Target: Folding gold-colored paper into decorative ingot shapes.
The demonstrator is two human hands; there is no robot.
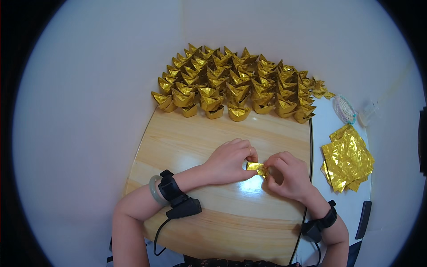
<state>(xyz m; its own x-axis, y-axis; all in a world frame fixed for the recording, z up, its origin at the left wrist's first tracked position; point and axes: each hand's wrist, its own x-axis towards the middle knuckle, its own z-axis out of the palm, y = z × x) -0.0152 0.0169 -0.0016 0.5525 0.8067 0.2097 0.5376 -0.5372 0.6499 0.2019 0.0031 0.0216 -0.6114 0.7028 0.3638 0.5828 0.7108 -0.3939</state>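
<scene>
A small folded strip of gold foil paper (255, 166) is held between my two hands above the wooden table (191, 147). My left hand (230, 161) pinches its left end between thumb and fingers. At the right end, my right hand (288, 174) grips the paper with thumb and fingertips, partly covering it. Beyond my hands, several gold foil paper ingots (209, 95) with pointed ends stand in packed rows along the far part of the table.
On the white surface to the right lies a stack of gold foil sheets (349, 158). Behind it are a pale woven oval item with a teal edge (344, 109) and a clear plastic cup (368, 113). More small gold pieces (321, 89) sit beside the rows. White walls (89, 111) border the table.
</scene>
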